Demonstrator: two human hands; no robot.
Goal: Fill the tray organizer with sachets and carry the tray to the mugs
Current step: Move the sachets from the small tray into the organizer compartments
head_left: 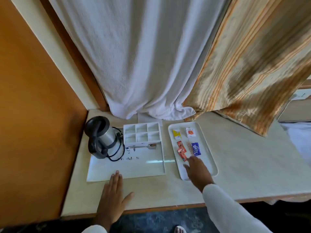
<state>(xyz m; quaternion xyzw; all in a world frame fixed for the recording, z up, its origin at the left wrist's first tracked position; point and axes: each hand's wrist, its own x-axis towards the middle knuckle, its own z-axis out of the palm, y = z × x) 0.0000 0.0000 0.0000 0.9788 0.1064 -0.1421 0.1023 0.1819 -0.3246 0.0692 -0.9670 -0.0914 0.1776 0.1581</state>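
Note:
A white organizer point(141, 134) with six empty compartments stands at the back of a large white tray point(131, 169). To its right lies a smaller white tray point(208, 148) holding sachets: a yellow one point(176, 134), a white one with an orange mark point(191, 132), two red ones point(181, 151), a blue one point(195, 149) and a thin stick sachet point(189, 148). My right hand point(197, 170) reaches over the small tray, fingers apart, fingertips just short of the red sachets. My left hand point(113, 194) rests flat on the counter, fingertips on the large tray's front edge.
A steel and black electric kettle point(101, 139) with its coiled cord sits on the large tray's left end. A spoon point(148, 146) lies in front of the organizer. White and striped curtains hang onto the counter's back. An orange wall panel closes the left side.

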